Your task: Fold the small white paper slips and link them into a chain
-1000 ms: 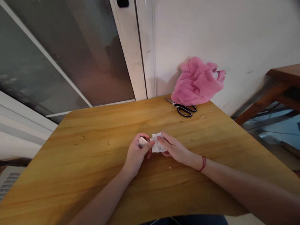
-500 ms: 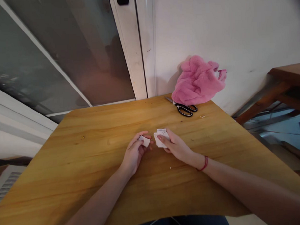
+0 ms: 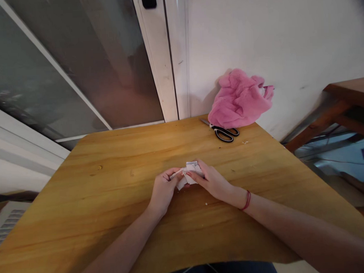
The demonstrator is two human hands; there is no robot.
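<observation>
My right hand is closed on a small stack of white paper pieces, thumb on top and fingers beneath. Beside it, my left hand pinches white paper between thumb and fingers. The two thumbs almost meet where the papers come together, so I cannot tell where one hand's paper ends and the other's begins. Both hands are held over the middle of the wooden table. A red string bracelet circles my right wrist.
Black-handled scissors lie at the back of the table, partly against a crumpled pink plush cloth by the wall. Tiny white scraps dot the tabletop. A glass sliding door stands behind, and a wooden piece of furniture is at right.
My hands have come together. The left hand's paper now meets the stack in my right hand, and both thumbs have moved to where the papers join.
</observation>
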